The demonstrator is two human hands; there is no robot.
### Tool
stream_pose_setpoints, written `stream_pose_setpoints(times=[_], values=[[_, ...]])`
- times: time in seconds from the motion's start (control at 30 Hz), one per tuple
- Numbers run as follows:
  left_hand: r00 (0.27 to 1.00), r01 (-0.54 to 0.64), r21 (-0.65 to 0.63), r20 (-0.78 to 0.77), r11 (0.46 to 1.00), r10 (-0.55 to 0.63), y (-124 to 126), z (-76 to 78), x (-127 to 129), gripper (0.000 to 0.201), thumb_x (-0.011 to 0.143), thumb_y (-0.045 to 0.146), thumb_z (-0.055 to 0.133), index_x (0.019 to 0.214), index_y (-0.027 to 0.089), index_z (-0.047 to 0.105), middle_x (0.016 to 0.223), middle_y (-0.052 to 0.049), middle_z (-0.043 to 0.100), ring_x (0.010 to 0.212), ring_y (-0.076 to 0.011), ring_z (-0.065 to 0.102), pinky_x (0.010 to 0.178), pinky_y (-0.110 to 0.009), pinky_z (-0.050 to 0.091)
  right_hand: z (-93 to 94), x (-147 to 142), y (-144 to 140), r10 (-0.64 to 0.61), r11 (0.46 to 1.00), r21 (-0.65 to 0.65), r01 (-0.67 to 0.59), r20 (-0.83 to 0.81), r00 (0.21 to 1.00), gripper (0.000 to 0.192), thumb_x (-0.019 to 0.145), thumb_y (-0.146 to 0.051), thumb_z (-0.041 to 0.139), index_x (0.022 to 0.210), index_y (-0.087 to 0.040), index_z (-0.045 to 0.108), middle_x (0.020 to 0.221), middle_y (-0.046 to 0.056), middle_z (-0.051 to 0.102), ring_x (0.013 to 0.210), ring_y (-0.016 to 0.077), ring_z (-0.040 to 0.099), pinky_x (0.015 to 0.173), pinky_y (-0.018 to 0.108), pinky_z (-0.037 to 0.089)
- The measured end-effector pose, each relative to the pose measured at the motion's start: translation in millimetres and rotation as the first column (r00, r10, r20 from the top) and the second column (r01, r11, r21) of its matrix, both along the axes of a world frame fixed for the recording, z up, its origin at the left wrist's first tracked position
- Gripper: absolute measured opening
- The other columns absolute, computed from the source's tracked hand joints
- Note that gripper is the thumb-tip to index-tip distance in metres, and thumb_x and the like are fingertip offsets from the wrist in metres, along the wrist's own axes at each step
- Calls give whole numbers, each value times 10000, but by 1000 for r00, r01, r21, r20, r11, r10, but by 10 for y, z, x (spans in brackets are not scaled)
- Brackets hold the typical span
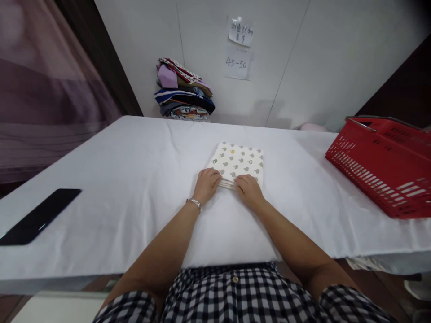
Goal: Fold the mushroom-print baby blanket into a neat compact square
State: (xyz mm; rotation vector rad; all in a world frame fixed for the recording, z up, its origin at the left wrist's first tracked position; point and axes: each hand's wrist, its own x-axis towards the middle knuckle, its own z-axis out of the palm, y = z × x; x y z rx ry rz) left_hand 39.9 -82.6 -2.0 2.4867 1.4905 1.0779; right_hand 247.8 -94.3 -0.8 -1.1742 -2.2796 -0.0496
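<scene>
Red basket (pixel 380 166) at right, black phone (pixel 38 216) at left, stacked clothes (pixel 183 92) behind

Two paper notes taped on white wall (pixel 276 67), at 12 o'clock beyond counter (pixel 134 179). Lower note (pixel 237 64): handwritten "45-50", legible. Upper note (pixel 241 32): two lines of handwritten characters, too small and blurred to read. Upper note sits just above lower one, edges nearly touching. No other readable text, brand or number anywhere in view.
</scene>
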Motion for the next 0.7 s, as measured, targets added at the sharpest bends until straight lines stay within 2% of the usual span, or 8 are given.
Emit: stream_pose_setpoints(times=[0.17,0.27,0.53,0.7], values=[[999,41,-25,-2,999,-41,-21,28,-3,158,856,281,524,946,225,642,1036,-31,636,1058,-200,512,960,-387,356,-26,15,0,5,1000,5,-5,-24,1000,191,905,-240,487,1029,-182,620,1029,90,622,957,229,506,806,363,398],[998,62,-28,-21,998,-63,-24,17,-14,219,801,311,606,1004,232,629,1070,-34,625,1079,-216,503,969,-401,348,-31,17,3,12,1000,4,-12,-20,1000,198,902,-253,499,1045,-188,620,1033,91,621,968,234,508,811,370,405],[999,35,-37,-12,999,-35,3,-14,-1,152,845,283,549,952,245,650,1033,-22,643,1035,-200,524,946,-391,359,-31,14,15,-10,1000,28,11,-16,1000,210,925,-219,447,1031,-189,626,1016,84,631,938,219,516,796,355,415],[999,35,-38,-12,999,-36,-1,-4,8,194,850,270,535,1012,242,639,1045,-31,641,1040,-204,521,947,-395,360,-29,-4,34,-28,998,57,28,3,1000,199,918,-197,449,988,-181,635,983,83,634,905,215,514,778,343,409]])
